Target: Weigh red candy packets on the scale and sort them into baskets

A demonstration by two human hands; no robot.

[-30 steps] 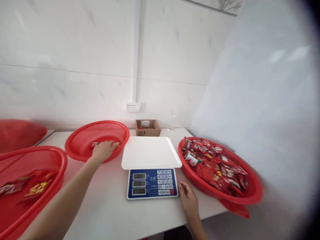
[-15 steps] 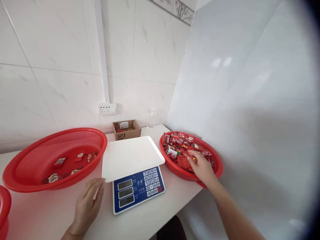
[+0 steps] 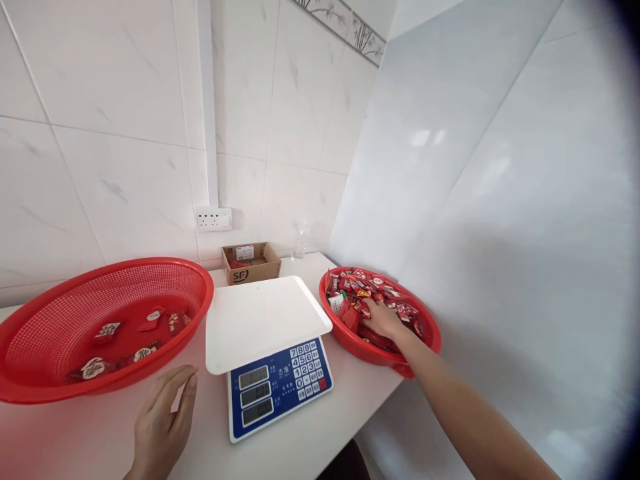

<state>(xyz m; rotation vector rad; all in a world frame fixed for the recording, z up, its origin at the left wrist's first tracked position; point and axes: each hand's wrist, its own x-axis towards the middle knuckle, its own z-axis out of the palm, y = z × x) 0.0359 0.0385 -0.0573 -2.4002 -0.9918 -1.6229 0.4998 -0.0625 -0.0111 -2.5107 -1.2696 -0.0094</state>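
My right hand reaches into the red basket on the right, fingers curled down among several red snack packets; what they hold is hidden. My left hand lies flat and open on the white counter, just left of the scale. The scale has a bare white tray and a blue keypad front. A second red basket on the left holds a few red packets.
A small cardboard box and a clear bottle stand at the back by the tiled wall. A wall socket sits above them. A white wall closes off the right side, close to the right basket.
My left hand left the left basket and came down flat on the counter. My right hand moved from beside the scale into the right basket. The view turned to the right.
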